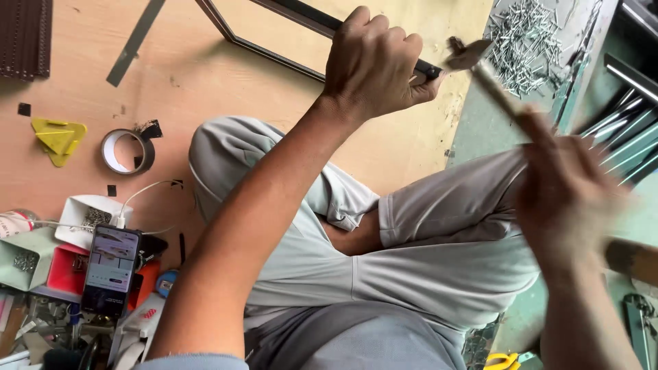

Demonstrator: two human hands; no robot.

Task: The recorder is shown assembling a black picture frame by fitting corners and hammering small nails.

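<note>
Two hands working a hammer at a frame corner

The left hand point(373, 65) is clenching the dark frame point(274, 31) at its corner; the blurred right hand point(565, 192) is gripping the hammer point(480, 65), its head just beside that corner. Nails point(524, 38) are lying right of the frame, a tape roll point(127, 151) well left.

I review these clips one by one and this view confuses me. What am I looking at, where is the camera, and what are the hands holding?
There is no machine here: one camera worn on a person's head looks down at their lap and two bare hands. The left hand grips a dark frame strip lying on the wooden board. The right hand, blurred by motion, holds a hammer by its handle. A pile of nails lies beyond it. At left sit a tape roll, a phone and small trays.
</note>
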